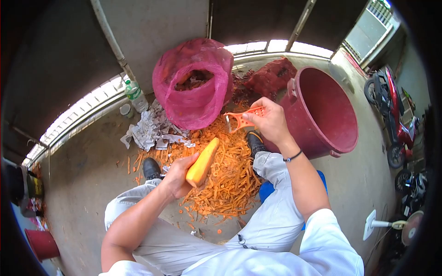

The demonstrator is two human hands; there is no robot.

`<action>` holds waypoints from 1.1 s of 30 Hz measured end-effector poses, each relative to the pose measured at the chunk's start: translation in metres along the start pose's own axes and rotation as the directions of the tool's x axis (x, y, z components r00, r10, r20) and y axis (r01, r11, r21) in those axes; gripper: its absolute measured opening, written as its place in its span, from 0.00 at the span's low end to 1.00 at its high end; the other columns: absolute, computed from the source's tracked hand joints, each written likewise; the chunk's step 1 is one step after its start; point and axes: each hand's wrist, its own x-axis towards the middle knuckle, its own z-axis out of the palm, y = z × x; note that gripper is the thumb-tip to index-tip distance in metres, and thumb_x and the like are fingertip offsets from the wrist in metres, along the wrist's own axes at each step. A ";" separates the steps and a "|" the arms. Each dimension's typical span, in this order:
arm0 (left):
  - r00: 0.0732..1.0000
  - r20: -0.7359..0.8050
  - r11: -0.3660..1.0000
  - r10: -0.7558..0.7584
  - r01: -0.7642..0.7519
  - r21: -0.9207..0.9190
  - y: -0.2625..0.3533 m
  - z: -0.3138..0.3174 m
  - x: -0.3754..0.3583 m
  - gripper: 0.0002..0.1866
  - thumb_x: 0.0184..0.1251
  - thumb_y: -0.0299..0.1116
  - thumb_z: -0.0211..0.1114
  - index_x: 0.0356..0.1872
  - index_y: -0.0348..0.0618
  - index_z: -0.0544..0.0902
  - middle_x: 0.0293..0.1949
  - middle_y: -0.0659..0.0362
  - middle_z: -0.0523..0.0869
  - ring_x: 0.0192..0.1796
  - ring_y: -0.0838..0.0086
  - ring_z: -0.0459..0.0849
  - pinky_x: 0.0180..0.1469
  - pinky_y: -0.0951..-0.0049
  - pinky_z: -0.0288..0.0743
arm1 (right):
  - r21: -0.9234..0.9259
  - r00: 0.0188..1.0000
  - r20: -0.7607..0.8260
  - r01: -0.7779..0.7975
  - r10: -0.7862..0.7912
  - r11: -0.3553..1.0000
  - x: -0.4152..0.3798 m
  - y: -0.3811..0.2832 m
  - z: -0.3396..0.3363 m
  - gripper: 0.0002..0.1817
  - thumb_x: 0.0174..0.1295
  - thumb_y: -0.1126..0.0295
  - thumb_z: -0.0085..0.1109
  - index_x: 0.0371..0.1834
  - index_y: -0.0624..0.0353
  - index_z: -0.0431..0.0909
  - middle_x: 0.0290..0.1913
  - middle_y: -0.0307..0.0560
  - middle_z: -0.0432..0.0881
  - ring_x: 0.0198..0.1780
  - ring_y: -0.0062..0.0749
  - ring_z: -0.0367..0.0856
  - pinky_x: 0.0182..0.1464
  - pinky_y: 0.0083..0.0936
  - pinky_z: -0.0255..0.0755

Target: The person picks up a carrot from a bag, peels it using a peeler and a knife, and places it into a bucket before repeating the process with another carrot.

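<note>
In the head view my left hand (178, 175) is closed around the thick end of a peeled carrot (203, 162), its narrow tip pointing up and away from me. My right hand (271, 120) grips an orange peeler (244, 120) by its handle, with the blade end toward the left. Peeler and carrot are apart. Below both hands a heap of orange peelings (232, 179) covers the floor between my feet. Beyond the heap stands an open pink mesh sack (193, 103) with dark orange carrots inside.
A large maroon tub (301, 122) stands on the right by my knee, a red mesh sack (271, 79) behind it. Crumpled paper (156, 126) and a plastic bottle (136, 95) lie left of the pink sack. Motorbikes (391, 115) and a fan (411, 228) are at far right.
</note>
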 end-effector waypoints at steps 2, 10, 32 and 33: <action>0.999 0.005 0.997 -0.036 0.036 -0.067 -0.001 -0.008 0.006 0.21 0.84 0.52 0.48 0.54 0.44 0.77 0.38 0.53 0.84 0.33 0.64 0.84 0.29 0.65 0.74 | 0.124 0.991 0.116 0.053 -0.068 0.991 -0.014 -0.014 0.012 0.13 0.57 0.70 0.79 0.39 0.64 0.84 0.32 0.43 0.89 0.35 0.18 0.85 0.39 0.23 0.80; 0.977 -0.189 0.992 0.094 -0.107 -0.062 -0.010 0.017 0.001 0.19 0.86 0.47 0.48 0.57 0.45 0.80 0.40 0.58 0.87 0.37 0.70 0.86 0.34 0.63 0.79 | 0.221 0.834 0.378 0.341 -0.402 0.914 -0.055 -0.067 0.044 0.15 0.57 0.69 0.81 0.40 0.63 0.84 0.30 0.47 0.87 0.30 0.23 0.87 0.35 0.21 0.78; 0.995 -0.071 0.984 0.074 -0.084 -0.158 0.001 0.013 -0.007 0.24 0.79 0.56 0.59 0.65 0.55 0.78 0.51 0.62 0.86 0.46 0.72 0.86 0.40 0.66 0.79 | 0.272 0.839 0.405 0.269 -0.364 0.924 -0.057 -0.078 0.034 0.13 0.57 0.76 0.80 0.40 0.64 0.83 0.32 0.42 0.89 0.35 0.18 0.88 0.37 0.18 0.79; 0.995 -0.069 0.985 0.067 -0.077 -0.153 0.005 0.016 -0.010 0.24 0.79 0.56 0.59 0.65 0.55 0.78 0.51 0.62 0.86 0.46 0.72 0.86 0.40 0.66 0.79 | 0.271 0.844 0.399 0.265 -0.359 0.925 -0.056 -0.079 0.034 0.13 0.57 0.76 0.80 0.40 0.64 0.83 0.32 0.42 0.89 0.35 0.18 0.88 0.37 0.18 0.79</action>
